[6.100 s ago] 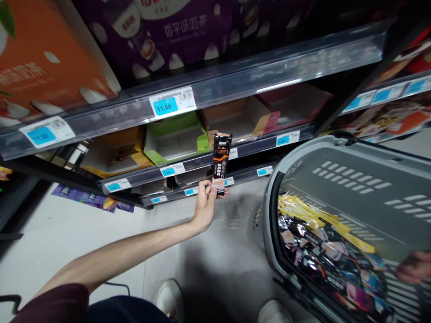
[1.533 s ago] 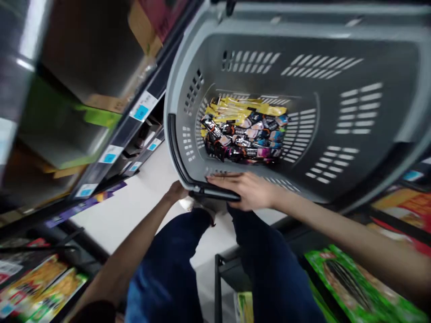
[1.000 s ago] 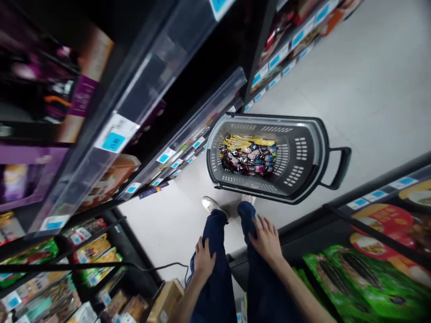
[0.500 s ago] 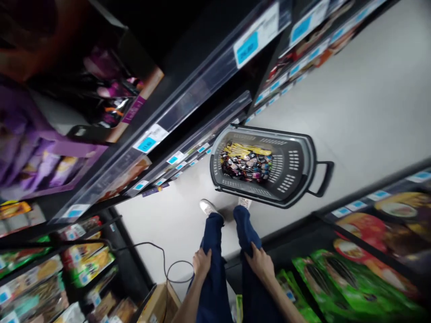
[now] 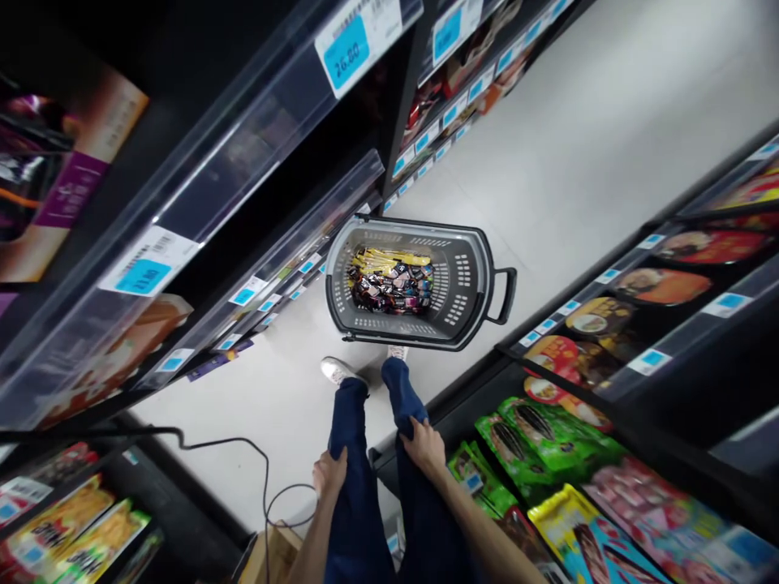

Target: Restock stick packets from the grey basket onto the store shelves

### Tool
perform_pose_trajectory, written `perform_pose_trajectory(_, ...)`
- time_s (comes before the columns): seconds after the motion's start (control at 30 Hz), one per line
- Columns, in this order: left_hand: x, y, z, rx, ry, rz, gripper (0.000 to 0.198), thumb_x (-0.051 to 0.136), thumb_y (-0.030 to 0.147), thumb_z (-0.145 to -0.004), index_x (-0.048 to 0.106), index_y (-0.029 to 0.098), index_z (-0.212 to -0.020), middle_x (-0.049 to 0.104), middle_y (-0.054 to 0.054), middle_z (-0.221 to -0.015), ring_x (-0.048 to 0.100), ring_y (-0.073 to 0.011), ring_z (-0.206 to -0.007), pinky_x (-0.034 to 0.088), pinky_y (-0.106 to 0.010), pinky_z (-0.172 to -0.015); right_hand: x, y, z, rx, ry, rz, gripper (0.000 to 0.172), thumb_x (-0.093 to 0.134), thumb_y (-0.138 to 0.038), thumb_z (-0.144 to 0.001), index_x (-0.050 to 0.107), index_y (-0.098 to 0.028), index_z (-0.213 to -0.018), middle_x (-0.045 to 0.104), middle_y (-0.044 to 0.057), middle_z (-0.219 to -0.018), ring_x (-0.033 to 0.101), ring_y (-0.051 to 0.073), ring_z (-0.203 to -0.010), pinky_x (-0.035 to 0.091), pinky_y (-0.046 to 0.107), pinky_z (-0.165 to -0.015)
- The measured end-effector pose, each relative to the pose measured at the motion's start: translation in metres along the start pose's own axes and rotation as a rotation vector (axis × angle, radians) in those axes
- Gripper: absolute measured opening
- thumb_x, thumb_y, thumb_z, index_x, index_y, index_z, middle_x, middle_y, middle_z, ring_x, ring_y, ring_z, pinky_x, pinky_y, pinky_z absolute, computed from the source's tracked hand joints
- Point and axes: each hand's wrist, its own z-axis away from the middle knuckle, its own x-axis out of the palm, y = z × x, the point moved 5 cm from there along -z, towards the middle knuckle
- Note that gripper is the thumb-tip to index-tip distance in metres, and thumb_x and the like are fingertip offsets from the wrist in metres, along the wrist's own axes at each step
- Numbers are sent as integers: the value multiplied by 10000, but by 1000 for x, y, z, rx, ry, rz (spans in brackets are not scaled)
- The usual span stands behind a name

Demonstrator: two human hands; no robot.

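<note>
My left hand (image 5: 330,473) is closed on the left leg of the dark blue trousers (image 5: 351,422), with the thumb across the cloth. My right hand (image 5: 424,446) is likewise closed on the right trouser leg, its fingers curled at the inner side. Just beyond the white shoes (image 5: 338,371) a grey shopping basket (image 5: 447,323) stands on the floor. Inside it lie yellow packs (image 5: 389,259) in a row and many small dark-wrapped snacks (image 5: 395,292). The basket's black handle (image 5: 507,296) sticks out to the right. Neither hand touches the basket.
Shelves with price tags (image 5: 146,272) rise close on the left. To the right, a low shelf holds green snack bags (image 5: 535,434) and a yellow and blue pack (image 5: 593,539). A black cable (image 5: 265,470) trails by my left arm, near a cardboard box (image 5: 271,556).
The view has shifted to the right, so the basket, legs and hands now appear further left and more of the right shelf shows. Both hands are still at the trouser legs.
</note>
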Motion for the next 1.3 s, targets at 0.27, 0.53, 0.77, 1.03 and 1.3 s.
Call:
perform_pose_trajectory(0.27,-2,0,-2,-6,-73,100,567,563,598,-890,670,171,-1247,729,-162,-1171,675,-327,-1148,533,-403,-945,-9,-4,-1,0,12,11,527,637,-417,-909,593,-206,-1390,621,170,-1339,699,308,-1062,521,373,-910)
perform_pose_trajectory(0.53,-3,0,-8,-37,-57,100,544,511,518,-934,651,123,-1280,708,-199,-1219,683,-313,-1142,519,-435,-980,-24,-6,-11,-3,28,14,311,530,-297,-976,737,-138,-1147,727,186,-1100,696,306,-1050,504,359,-916)
perform_pose_trajectory(0.77,8,-2,-2,-9,-95,100,618,532,619,-869,690,149,-1237,744,-189,-1134,686,-367,-1116,547,-410,-908,-85,-19,-46,-265,86,-143,312,457,-293,-1016,720,-188,-1147,767,71,-922,723,201,-866,493,232,-801)
perform_pose_trajectory(1.03,7,0,0,-41,-43,89,532,368,491,-974,683,197,-1285,737,-171,-1168,676,-347,-1139,519,-408,-944,-199,-74,-181,-331,333,-168,369,352,-140,-1020,573,-73,-1308,692,155,-1184,646,209,-1078,451,275,-933)
perform_pose_trajectory(1.3,7,9,-27,-41,-45,67,495,469,400,-919,625,255,-1365,732,-137,-1198,689,-362,-1100,532,-425,-895,-195,-84,-317,-299,308,11,365,651,-263,-964,581,-149,-1304,571,112,-1337,590,256,-1179,486,487,-1009)
